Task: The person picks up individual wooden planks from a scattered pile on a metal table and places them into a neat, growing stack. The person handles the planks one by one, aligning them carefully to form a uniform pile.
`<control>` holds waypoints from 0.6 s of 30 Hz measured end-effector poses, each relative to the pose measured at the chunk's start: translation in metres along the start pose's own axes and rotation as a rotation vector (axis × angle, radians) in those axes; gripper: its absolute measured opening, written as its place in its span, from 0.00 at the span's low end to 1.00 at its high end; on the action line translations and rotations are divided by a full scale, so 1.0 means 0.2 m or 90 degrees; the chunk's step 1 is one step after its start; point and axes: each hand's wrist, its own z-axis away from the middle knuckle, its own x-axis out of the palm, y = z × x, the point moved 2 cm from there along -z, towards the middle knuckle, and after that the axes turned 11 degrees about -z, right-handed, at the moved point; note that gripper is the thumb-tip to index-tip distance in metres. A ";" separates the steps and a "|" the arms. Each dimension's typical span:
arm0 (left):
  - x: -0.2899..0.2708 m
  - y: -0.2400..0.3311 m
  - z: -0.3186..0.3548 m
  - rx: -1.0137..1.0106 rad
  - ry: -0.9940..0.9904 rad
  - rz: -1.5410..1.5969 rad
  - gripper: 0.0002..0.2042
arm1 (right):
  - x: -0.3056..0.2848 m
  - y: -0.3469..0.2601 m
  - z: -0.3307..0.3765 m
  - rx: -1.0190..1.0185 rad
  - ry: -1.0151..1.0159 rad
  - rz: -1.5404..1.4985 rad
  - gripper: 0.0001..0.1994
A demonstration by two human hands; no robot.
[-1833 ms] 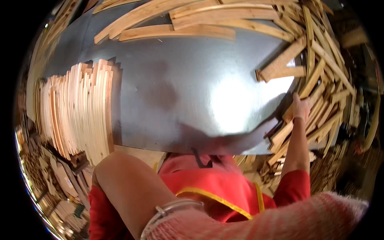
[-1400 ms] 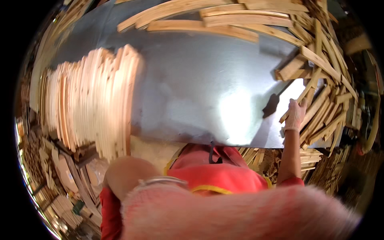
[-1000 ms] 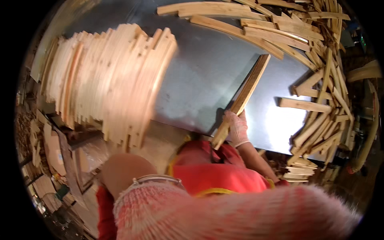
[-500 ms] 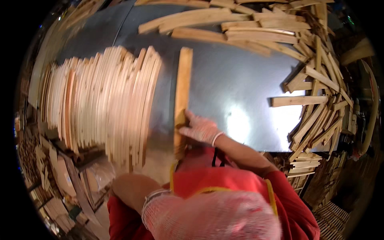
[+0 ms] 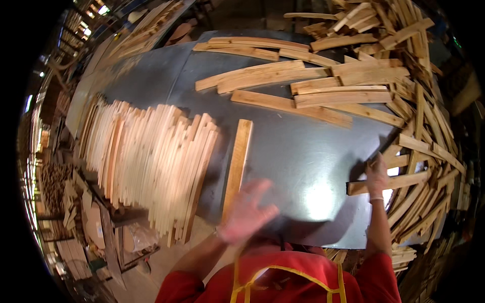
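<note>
My left hand [image 5: 247, 212], in a pale glove and smeared by motion, hovers with fingers spread at the near end of a single wooden strip [image 5: 237, 161] on the dark metal tabletop [image 5: 288, 166]. My right hand [image 5: 376, 177] reaches across a wooden strip [image 5: 406, 182] at the left edge of the loose heap. Its fingers close around the end of a wooden piece just beyond that strip, partly hidden by the hand. Left of the single strip stands a tight row of pale wooden strips [image 5: 156, 161], set side by side.
Curved and straight wooden pieces [image 5: 265, 76] are scattered over the far side of the table. More lie heaped [image 5: 424, 207] along its right edge. A wooden frame [image 5: 108, 237] with offcuts stands below the table at left, and a second surface with timber [image 5: 146, 30] is farther off.
My right hand has left the single strip and moved right to the heap. My left hand has gone from low in front of my body to that strip's near end. The view has tilted up.
</note>
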 end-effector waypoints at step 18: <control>0.25 -1.35 0.54 -0.137 0.324 -0.631 0.34 | -0.04 -1.25 0.28 0.049 -0.461 -0.020 0.31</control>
